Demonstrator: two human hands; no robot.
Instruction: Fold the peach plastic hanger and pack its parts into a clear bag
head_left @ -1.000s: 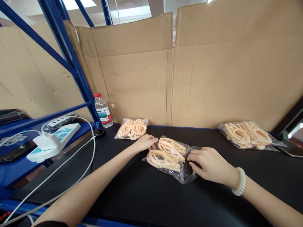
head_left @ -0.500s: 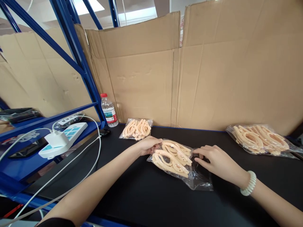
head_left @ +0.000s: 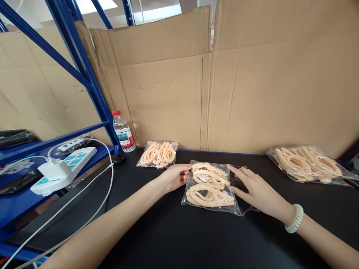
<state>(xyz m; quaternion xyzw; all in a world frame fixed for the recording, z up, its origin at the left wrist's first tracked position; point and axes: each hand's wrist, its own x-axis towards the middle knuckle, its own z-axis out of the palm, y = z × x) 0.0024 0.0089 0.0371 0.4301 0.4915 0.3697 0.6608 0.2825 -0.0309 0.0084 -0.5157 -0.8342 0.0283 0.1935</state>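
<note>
A clear plastic bag of beige curved plastic pieces (head_left: 210,185) lies on the black tabletop between my two hands. Some of the pieces form loops, and small holes show in them. My left hand (head_left: 174,178) is at the bag's upper left edge, its thumb side against the plastic and its other fingers curled beside it. On the opposite side, my right hand (head_left: 251,185) has its thumb and forefinger spread apart, their tips touching the bag's right edge. Loose clear film sticks out beneath the right fingers. A pale beaded bracelet (head_left: 294,218) circles my right wrist.
Similar filled bags lie at the back left (head_left: 157,154) and far right (head_left: 308,164). A red-capped water bottle (head_left: 123,132) stands by the blue rack (head_left: 98,93). White cables loop from a power strip (head_left: 80,158) across the left side. Cardboard (head_left: 165,101) walls the back.
The bag has turned and now lies straighter between my hands, with its loose right end folded or tucked back. My right fingers have moved onto the bag's edge. The view has shifted slightly.
</note>
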